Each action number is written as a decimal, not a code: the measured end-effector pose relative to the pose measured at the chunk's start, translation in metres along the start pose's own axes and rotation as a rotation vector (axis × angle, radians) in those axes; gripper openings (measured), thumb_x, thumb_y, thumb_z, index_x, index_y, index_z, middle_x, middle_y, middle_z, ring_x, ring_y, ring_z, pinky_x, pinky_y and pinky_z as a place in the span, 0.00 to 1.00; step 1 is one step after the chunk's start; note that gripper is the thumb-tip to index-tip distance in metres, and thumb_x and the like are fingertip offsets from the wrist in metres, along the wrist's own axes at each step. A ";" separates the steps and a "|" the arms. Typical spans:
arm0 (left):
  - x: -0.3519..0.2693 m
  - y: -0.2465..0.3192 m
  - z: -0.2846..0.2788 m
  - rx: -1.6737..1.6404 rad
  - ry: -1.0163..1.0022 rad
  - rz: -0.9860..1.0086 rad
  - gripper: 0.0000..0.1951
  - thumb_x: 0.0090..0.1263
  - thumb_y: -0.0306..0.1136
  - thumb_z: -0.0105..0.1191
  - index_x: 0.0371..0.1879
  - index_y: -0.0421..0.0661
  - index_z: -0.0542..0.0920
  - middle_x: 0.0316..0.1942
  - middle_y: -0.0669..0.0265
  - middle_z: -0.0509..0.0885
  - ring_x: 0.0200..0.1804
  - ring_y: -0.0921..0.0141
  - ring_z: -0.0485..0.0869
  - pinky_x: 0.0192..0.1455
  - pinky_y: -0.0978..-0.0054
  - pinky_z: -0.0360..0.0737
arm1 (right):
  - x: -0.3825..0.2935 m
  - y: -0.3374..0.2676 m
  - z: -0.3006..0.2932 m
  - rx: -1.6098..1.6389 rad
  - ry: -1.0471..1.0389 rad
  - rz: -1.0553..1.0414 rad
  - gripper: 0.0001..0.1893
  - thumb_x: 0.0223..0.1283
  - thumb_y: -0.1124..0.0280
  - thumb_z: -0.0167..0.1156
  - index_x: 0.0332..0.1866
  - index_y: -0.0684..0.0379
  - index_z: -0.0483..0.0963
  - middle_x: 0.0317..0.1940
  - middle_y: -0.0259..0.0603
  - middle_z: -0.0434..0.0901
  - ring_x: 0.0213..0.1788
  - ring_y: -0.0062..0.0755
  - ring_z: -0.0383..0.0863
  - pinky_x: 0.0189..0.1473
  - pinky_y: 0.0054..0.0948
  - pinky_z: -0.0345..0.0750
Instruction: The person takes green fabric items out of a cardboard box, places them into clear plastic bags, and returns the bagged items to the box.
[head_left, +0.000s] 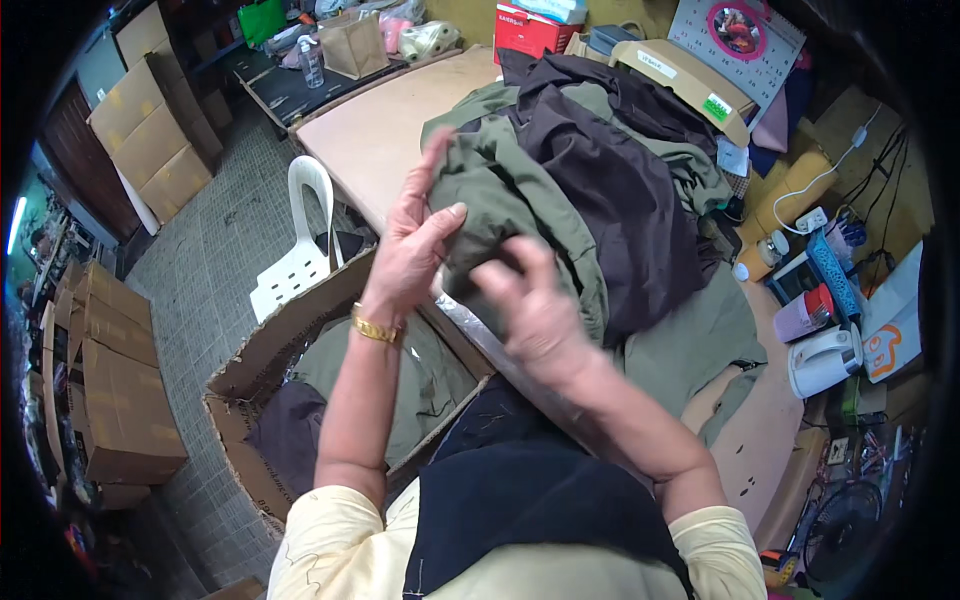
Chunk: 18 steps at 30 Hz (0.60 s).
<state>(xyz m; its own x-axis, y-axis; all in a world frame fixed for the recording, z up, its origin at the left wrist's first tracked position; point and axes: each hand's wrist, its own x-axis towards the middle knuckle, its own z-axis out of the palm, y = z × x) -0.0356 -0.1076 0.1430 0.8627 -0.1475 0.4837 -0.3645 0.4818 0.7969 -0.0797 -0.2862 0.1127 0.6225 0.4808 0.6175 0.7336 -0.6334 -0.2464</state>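
Note:
A heap of olive green garments (559, 217) and dark purple-brown fabric (615, 195) lies on the table. At the heap's near left edge, my left hand (420, 225) is raised against the green fabric, its fingers stretched upward and thumb apart; whether it grips the cloth is unclear. My right hand (536, 307), blurred, has its fingers bent at a fold of the same green cloth; its grip cannot be made out. Below my left forearm, an open cardboard box (247, 480) holds more green cloth (435, 375) and a dark piece (289, 427).
A white plastic chair (296, 262) stands beyond the box. Along the table's right side are a white electric kettle (825, 360), a pink cup (799, 319) and a blue basket (832, 270). A long carton (675, 82) and a calendar (739, 45) stand behind the heap. Stacked cartons (124, 375) are at left.

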 end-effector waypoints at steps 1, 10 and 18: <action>0.006 0.011 -0.015 0.186 -0.136 0.049 0.38 0.61 0.15 0.48 0.75 0.43 0.61 0.67 0.60 0.73 0.64 0.73 0.74 0.61 0.76 0.76 | 0.014 0.006 -0.027 0.059 0.041 -0.009 0.23 0.50 0.85 0.57 0.54 0.54 0.72 0.56 0.53 0.69 0.44 0.54 0.82 0.44 0.42 0.82; 0.063 0.058 0.071 -0.125 -0.648 0.175 0.35 0.64 0.21 0.50 0.74 0.34 0.58 0.75 0.57 0.60 0.71 0.70 0.67 0.70 0.73 0.69 | 0.073 0.023 -0.098 -0.222 0.612 -0.295 0.34 0.44 0.77 0.71 0.59 0.53 0.65 0.46 0.48 0.73 0.46 0.47 0.76 0.47 0.39 0.78; 0.113 0.093 0.001 1.637 -0.012 0.620 0.20 0.72 0.35 0.52 0.61 0.40 0.75 0.59 0.57 0.77 0.61 0.65 0.74 0.66 0.65 0.69 | 0.139 -0.015 -0.154 0.372 0.338 -0.169 0.15 0.57 0.73 0.67 0.47 0.59 0.73 0.35 0.34 0.81 0.37 0.23 0.78 0.45 0.26 0.77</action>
<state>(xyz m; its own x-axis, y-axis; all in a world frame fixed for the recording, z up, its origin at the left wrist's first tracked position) 0.0274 -0.0800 0.2724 0.4715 -0.3048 0.8275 -0.5641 -0.8256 0.0173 -0.0462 -0.3036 0.3171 0.4095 0.2967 0.8627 0.9016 -0.2763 -0.3330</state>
